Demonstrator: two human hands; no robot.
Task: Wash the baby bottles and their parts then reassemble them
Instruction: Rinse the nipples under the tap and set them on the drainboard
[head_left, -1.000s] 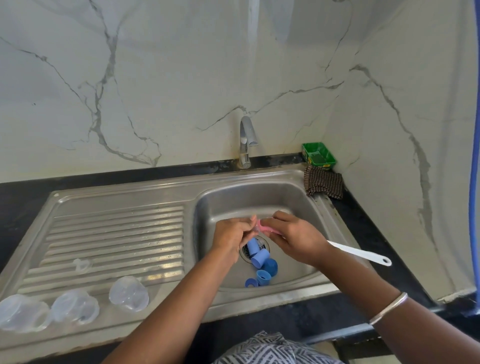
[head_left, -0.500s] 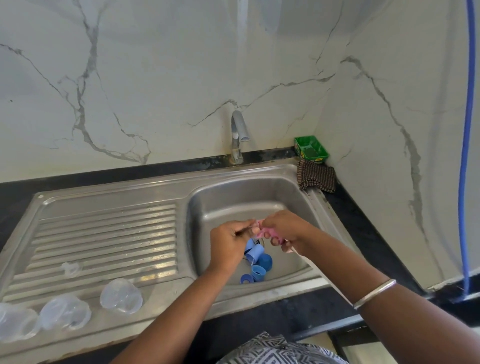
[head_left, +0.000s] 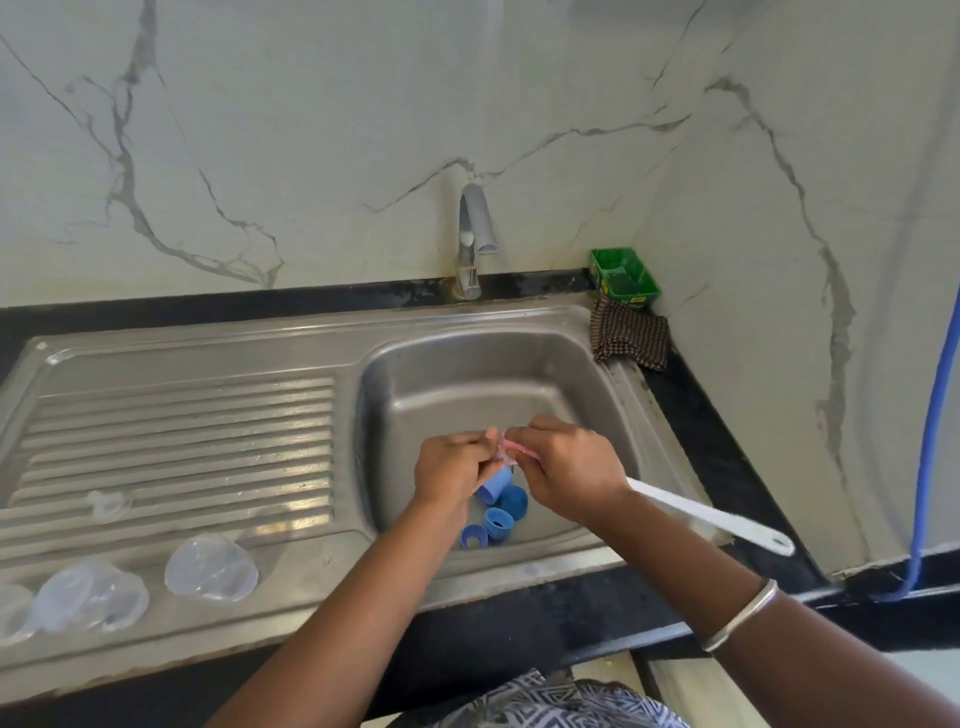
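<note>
Over the sink basin (head_left: 519, 374) my left hand (head_left: 449, 470) pinches a small clear bottle part (head_left: 503, 453), probably a nipple. My right hand (head_left: 571, 467) grips a brush with a white handle (head_left: 711, 517), its pink head (head_left: 521, 449) pressed against the clear part. Under my hands several blue bottle collars (head_left: 500, 521) lie by the drain. Three clear bottle caps (head_left: 210, 566) sit along the drainboard's front edge. A small clear nipple (head_left: 106, 504) lies on the ribs behind them.
The tap (head_left: 474, 234) stands behind the basin, with no water running. A green box (head_left: 623, 274) and a checked cloth (head_left: 629, 338) fill the back right corner. A blue hose (head_left: 935, 441) hangs down the right wall. The ribbed drainboard (head_left: 182, 441) stretches left.
My hands stay together over the drain with the brush working at the clear part. The white handle, hidden behind my forearm half a second ago, sticks out to the right again.
</note>
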